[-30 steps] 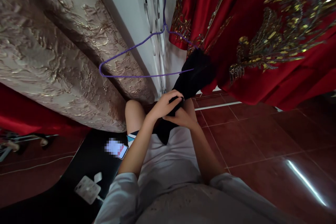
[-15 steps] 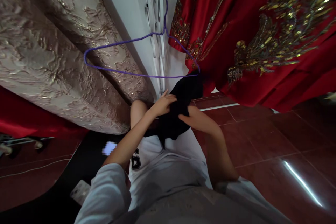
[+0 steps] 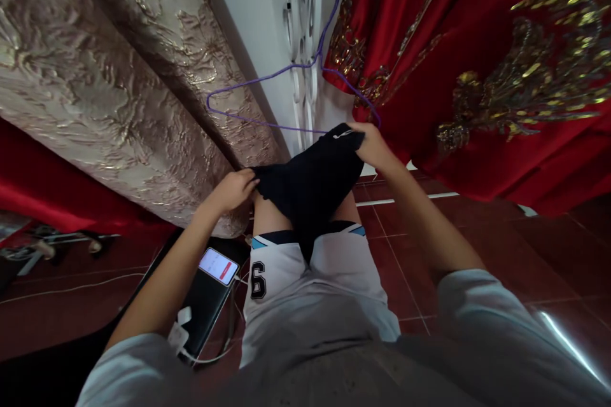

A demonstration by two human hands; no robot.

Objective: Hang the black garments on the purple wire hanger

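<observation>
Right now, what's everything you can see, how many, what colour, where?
Black cloth: 1, black, middle
Hanger: 1, purple, upper middle
Metal bars: several, white, behind hanger
Patterned fabric: count unclear, pinkish gold, left
Sequinned fabric: count unclear, red-gold, right
Plain fabric: count unclear, red, left
Dark surface: 1, black, lower left
Phone: 1, pale screen, on surface
Small blocks: 2+, white, below phone
Cables: 2+, white, lower left
Tiles: many, dark red, floor
Shorts: 1, mostly white, lap
Shirt: 1, grey, bottom
Thighs: 2, bare, centre
Arms: 2, bare, sides
Left hand: 1, bare, gripping cloth
Right hand: 1, bare, gripping cloth
</observation>
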